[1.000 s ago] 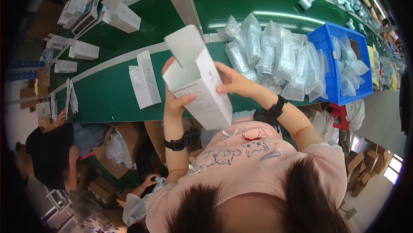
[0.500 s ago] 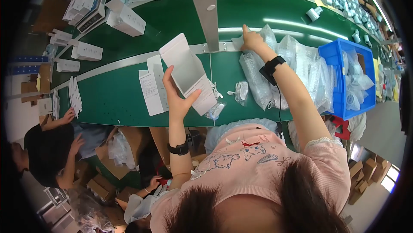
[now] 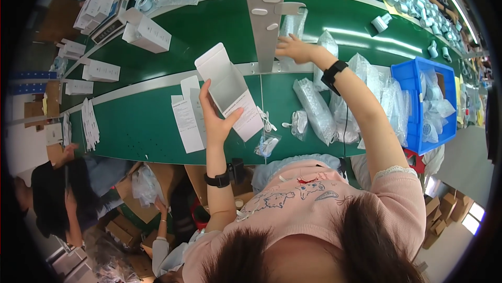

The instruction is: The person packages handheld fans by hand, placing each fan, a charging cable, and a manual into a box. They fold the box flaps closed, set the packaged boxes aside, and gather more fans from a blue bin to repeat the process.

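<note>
An open white carton (image 3: 238, 87) is tilted upright in my left hand (image 3: 219, 118), the thumb on its printed front and the fingers along its side. Its lid flap stands up and the grey inside faces me. My right hand (image 3: 298, 50) reaches over the metal rail beside the post, fingers stretched out and apart. A bubble-wrap packet (image 3: 294, 23) lies just beyond it, and another bubble-wrap packet (image 3: 325, 47) is by its wrist. Below the carton are a white cable (image 3: 267, 122) and a small clear bag (image 3: 267, 145) with a white item. A bundled white cord (image 3: 299, 123) lies to their right.
A grey metal post (image 3: 264, 21) rises from the rail. Several bubble-wrapped packets (image 3: 314, 108) lie beside a blue crate (image 3: 415, 121). Flat white cartons (image 3: 187, 121) rest at the left, with standing boxes (image 3: 146, 32) beyond. Pale-blue plastic parts (image 3: 384, 22) are scattered far right. Another person (image 3: 57, 189) works at the left.
My right hand has shifted left toward the post, its fingers now spread instead of pointing over the packets. The left hand keeps the carton. The view has shifted slightly.
</note>
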A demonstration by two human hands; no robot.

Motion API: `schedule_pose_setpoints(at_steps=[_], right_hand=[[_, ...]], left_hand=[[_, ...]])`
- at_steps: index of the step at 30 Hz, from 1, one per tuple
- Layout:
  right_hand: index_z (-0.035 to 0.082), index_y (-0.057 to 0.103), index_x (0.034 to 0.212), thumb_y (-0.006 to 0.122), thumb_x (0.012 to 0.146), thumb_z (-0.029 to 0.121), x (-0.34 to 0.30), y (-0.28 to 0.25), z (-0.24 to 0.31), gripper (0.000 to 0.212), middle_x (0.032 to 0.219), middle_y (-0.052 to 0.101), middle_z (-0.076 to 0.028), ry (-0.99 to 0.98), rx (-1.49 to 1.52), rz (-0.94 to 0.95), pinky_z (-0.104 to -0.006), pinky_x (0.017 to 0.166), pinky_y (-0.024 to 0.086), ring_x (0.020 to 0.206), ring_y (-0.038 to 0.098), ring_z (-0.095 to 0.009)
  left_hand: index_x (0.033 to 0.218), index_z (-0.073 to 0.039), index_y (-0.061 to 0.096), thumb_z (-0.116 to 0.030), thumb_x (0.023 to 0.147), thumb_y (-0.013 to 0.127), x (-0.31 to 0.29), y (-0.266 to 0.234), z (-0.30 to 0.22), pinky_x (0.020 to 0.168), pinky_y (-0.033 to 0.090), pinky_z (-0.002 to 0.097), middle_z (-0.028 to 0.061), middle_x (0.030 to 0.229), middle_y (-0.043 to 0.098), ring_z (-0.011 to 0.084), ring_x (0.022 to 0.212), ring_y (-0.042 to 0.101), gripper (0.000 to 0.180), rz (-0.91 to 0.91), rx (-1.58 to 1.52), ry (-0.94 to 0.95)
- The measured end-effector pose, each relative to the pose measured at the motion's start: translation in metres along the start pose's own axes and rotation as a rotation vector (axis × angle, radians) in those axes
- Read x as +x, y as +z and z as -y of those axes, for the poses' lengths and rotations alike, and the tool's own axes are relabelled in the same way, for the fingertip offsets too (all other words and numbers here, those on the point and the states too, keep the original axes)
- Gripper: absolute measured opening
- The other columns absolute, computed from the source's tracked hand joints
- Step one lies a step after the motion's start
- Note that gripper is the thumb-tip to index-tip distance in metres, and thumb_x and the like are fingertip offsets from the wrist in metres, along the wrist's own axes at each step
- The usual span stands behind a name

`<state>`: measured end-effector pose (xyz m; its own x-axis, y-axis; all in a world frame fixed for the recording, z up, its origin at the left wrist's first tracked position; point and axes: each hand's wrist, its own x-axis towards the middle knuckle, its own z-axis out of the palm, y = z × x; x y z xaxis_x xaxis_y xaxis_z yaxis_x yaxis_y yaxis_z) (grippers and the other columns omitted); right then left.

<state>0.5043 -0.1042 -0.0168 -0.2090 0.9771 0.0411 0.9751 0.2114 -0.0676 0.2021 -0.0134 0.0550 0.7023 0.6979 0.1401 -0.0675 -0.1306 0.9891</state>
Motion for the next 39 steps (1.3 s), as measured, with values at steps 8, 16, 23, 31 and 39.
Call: schedule_pose_setpoints(at_steps=[8,16,23,31,39], right_hand=[[0.009,0.029,0.128,0.068,0.064,0.022,0.037,0.089,-0.095,0.075,0.119,0.045,-0.022,1.094,0.325,-0.251,-0.0421,0.086,0.043,0.109,0.045,-0.038],[0.006,0.011,0.136,0.070,0.063,0.023,0.025,0.062,-0.094,0.096,0.114,0.047,-0.027,1.121,0.694,-0.623,-0.0377,0.082,0.045,0.101,0.052,-0.037],[0.009,0.028,0.127,0.053,0.072,0.001,-0.046,-0.097,0.069,0.061,0.110,0.047,-0.010,0.744,1.421,-1.603,-0.0350,0.083,0.044,0.095,0.051,-0.021],[0.010,0.025,0.128,0.064,0.070,0.001,0.027,-0.083,0.176,0.071,0.116,0.041,-0.007,0.722,1.339,-1.562,-0.0332,0.088,0.040,0.103,0.046,-0.021],[0.009,0.040,0.119,0.070,0.066,0.010,0.056,-0.073,0.197,0.061,0.117,0.040,-0.013,0.515,0.881,-1.017,-0.0371,0.089,0.038,0.103,0.045,-0.028]], left_hand=[[0.124,-0.008,0.030,-0.012,0.060,0.074,0.006,-0.004,-0.002,0.092,0.036,0.0353,0.0159,0.120,0.038,0.0285,0.110,0.042,0.078,0.088,0.555,0.043],[0.116,-0.007,0.023,-0.009,0.059,0.076,0.015,0.013,0.037,0.091,0.036,0.0385,0.0219,0.120,0.037,0.0308,0.109,0.043,0.078,0.004,0.470,0.135],[0.107,-0.010,0.019,-0.002,0.058,0.074,0.008,0.022,0.037,0.087,0.041,0.0406,0.0247,0.124,0.036,0.0364,0.106,0.047,0.074,-0.079,0.483,0.336],[0.106,-0.009,0.018,-0.003,0.059,0.076,-0.013,0.025,0.042,0.088,0.040,0.0406,0.0233,0.124,0.036,0.0353,0.107,0.046,0.075,-0.173,0.606,0.301],[0.106,-0.009,0.019,-0.005,0.057,0.078,-0.025,0.019,0.053,0.090,0.038,0.0399,0.0235,0.124,0.034,0.0321,0.111,0.043,0.077,-0.348,0.527,0.347]])
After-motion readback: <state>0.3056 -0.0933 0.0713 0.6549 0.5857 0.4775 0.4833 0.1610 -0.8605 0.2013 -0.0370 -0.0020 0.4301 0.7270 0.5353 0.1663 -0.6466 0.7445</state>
